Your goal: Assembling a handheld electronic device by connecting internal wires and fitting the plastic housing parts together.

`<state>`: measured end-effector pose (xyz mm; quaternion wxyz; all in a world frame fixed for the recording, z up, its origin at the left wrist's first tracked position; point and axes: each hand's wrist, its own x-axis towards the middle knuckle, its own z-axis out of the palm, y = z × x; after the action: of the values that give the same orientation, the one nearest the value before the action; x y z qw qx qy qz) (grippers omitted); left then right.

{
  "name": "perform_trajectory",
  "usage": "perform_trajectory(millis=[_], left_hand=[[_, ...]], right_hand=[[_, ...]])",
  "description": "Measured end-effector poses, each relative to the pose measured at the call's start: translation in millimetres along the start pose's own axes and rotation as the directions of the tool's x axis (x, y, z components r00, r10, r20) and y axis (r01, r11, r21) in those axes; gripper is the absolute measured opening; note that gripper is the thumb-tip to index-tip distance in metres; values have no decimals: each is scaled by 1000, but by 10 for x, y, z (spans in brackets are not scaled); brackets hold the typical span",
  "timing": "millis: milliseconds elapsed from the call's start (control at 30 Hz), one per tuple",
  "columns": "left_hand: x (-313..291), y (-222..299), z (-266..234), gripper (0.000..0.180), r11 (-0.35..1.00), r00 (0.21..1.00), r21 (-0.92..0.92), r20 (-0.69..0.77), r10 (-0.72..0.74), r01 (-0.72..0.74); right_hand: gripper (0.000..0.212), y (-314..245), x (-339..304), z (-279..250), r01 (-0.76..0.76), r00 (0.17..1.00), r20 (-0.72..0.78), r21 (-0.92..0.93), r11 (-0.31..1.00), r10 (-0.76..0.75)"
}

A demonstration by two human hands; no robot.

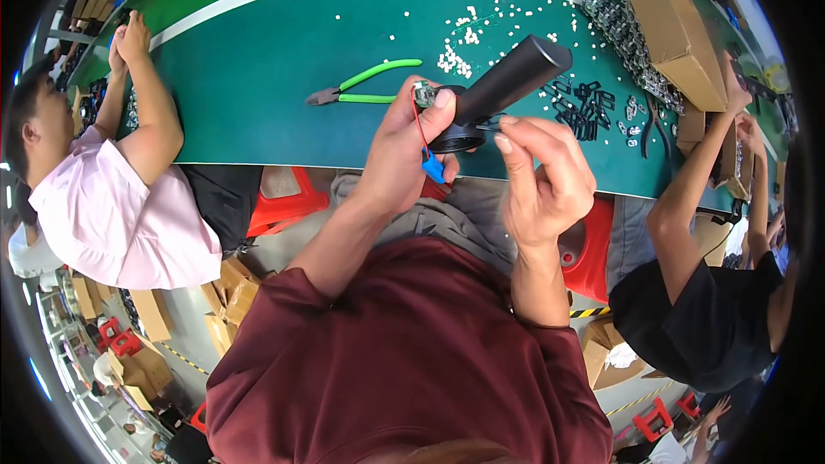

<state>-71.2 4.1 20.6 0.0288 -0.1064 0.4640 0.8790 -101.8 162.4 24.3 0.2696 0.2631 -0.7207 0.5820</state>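
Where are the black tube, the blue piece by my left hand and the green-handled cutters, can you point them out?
Black tube (513,80): head view, middle of its long side.
Blue piece (434,167): head view, middle of its body.
Green-handled cutters (367,99): head view, on the lower handle.

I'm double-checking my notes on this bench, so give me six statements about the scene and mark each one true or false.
1. The left hand holds a black device. True.
2. The right hand wears a glove. False: the right hand is bare.
3. A red wire runs to a blue connector. True.
4. The table is white. False: the table is green.
5. White bits lie scattered on the table. True.
6. The left hand grips the green pliers. False: the green pliers lie on the table.
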Motion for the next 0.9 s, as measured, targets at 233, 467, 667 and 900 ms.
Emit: perform_trajectory(millis=[233,467,667,900], left_hand=[[7,-23,50,28,999,999,36,-28,-19,20],[-3,-35,50,28,999,999,44,-11,-32,33],[-36,-6,80,23,989,1000,145,-17,-26,28],[-36,-16,47,25,990,999,132,11,-47,45]], right_hand=[[24,77,5,39,291,956,73,-162,943,-283],[26,103,14,-7,419,908,90,-240,876,-410],[25,99,-12,-27,426,904,91,-234,874,-417],[23,138,-61,18,371,928,53,-180,911,-368]])
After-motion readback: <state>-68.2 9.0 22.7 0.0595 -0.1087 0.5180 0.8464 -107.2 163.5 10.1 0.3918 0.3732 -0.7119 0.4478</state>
